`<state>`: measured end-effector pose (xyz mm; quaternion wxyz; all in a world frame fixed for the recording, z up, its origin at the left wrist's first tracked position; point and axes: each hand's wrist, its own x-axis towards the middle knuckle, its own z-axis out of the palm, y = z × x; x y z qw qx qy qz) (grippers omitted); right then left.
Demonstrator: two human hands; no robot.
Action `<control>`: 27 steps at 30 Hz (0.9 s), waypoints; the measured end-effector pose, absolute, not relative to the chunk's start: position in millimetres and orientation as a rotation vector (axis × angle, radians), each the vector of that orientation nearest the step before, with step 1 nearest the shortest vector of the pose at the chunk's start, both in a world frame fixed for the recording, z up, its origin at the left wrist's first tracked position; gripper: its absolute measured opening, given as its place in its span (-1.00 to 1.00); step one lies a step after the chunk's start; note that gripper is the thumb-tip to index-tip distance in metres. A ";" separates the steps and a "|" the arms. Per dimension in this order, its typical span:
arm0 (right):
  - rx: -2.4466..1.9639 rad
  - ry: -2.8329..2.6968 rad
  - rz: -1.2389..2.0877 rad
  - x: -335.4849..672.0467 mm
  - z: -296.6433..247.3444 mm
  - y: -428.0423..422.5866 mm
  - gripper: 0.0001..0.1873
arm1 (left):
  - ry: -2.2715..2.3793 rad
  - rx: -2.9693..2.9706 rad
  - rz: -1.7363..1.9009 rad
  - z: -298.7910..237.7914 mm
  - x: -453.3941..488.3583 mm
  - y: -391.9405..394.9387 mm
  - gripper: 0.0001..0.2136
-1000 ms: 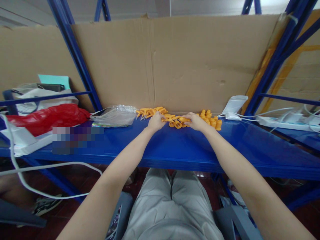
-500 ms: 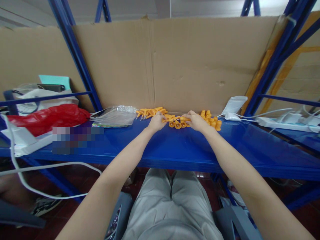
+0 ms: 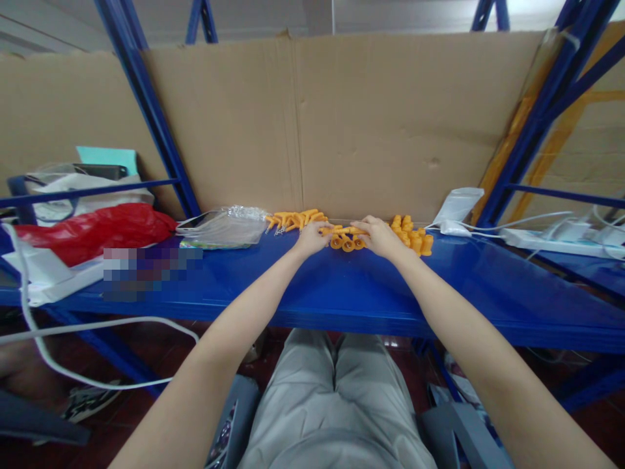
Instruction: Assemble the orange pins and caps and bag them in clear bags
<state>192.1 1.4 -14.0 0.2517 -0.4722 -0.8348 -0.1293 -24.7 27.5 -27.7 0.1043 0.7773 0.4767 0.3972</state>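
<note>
Small orange plastic parts [image 3: 346,238] lie in a cluster at the back of a blue metal shelf [image 3: 342,286]. My left hand [image 3: 311,239] rests at the cluster's left end, fingers curled onto the parts. At the right end my right hand [image 3: 379,236] has its fingers closed on the same parts. Another pile of orange pieces [image 3: 414,236] sits just right of my right hand. A third group of orange pieces [image 3: 291,219] lies behind my left hand.
Clear plastic bags [image 3: 225,225] and a red bag [image 3: 92,229] lie to the left. A white pouch [image 3: 457,206], white cables and a power strip [image 3: 551,240] occupy the right. Brown cardboard [image 3: 371,124] backs the shelf between blue uprights. My legs show below the shelf edge.
Both hands have drawn slightly closer together around the orange parts, the left shifting right a little. Everything else stays put.
</note>
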 end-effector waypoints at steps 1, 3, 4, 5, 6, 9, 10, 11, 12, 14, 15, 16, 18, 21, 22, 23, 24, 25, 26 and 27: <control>-1.282 -2.269 -0.352 193.6 -14.2 2.7 -0.49 | 1.390 2.241 1.135 -28.7 -24.5 28.6 -0.75; -1.279 -2.276 -0.346 195.1 -15.0 4.6 -0.49 | 1.384 2.178 1.091 -30.3 -24.6 29.9 -0.74; -1.276 -2.281 -0.342 195.3 -15.4 5.2 -0.48 | 1.387 2.176 1.087 -30.8 -24.9 30.2 -0.73; -1.269 -2.285 -0.336 195.2 -15.7 5.5 -0.47 | 1.391 2.181 1.083 -31.0 -25.3 30.3 -0.72; -1.260 -2.286 -0.327 195.1 -16.0 5.7 -0.45 | 1.397 2.189 1.081 -31.0 -25.8 30.2 -0.71; -1.219 -2.271 -0.263 195.3 -16.5 6.9 -0.41 | 1.408 2.255 1.123 -30.0 -27.5 29.6 -0.69; -1.199 -2.261 -0.229 195.8 -16.8 8.0 -0.41 | 1.419 2.290 1.147 -29.6 -27.9 29.2 -0.69; -1.177 -2.249 -0.191 196.8 -17.1 9.4 -0.40 | 1.432 2.327 1.169 -29.1 -28.3 28.8 -0.69; -1.154 -2.235 -0.151 198.0 -17.7 11.3 -0.38 | 1.446 2.362 1.184 -28.6 -28.7 28.3 -0.70; -1.126 -2.192 -0.058 201.3 -19.2 15.8 -0.37 | 1.483 2.408 1.188 -27.8 -29.4 27.3 -0.70; -1.126 -2.166 0.000 203.0 -20.2 18.1 -0.37 | 1.503 2.419 1.181 -27.4 -29.8 26.9 -0.70; -1.134 -2.140 0.067 204.7 -21.2 20.3 -0.39 | 1.521 2.425 1.174 -27.2 -30.1 26.7 -0.71; -1.158 -2.085 0.212 207.3 -23.0 23.7 -0.46 | 1.543 2.428 1.161 -27.1 -31.0 26.8 -0.71; -1.171 -1.997 0.369 208.4 -24.1 25.4 -0.62 | 1.514 2.428 1.163 -27.7 -32.2 28.6 -0.72; -1.172 -1.965 0.402 207.9 -24.0 24.9 -0.67 | 1.496 2.423 1.168 -28.0 -32.5 29.4 -0.72; -1.175 -1.935 0.436 207.0 -23.6 24.1 -0.72 | 1.479 2.415 1.172 -28.3 -32.8 30.3 -0.72; -1.181 -1.908 0.474 205.8 -23.1 22.8 -0.76 | 1.464 2.409 1.171 -28.5 -33.0 31.2 -0.72; -1.190 -1.882 0.516 204.4 -22.5 21.3 -0.79 | 1.453 2.404 1.169 -28.7 -33.2 31.9 -0.73; -1.204 -1.854 0.555 202.8 -21.7 19.7 -0.81 | 1.447 2.403 1.167 -28.8 -33.4 32.5 -0.73; -1.217 -1.829 0.589 201.3 -21.0 18.0 -0.82 | 1.442 2.406 1.165 -28.8 -33.5 32.9 -0.74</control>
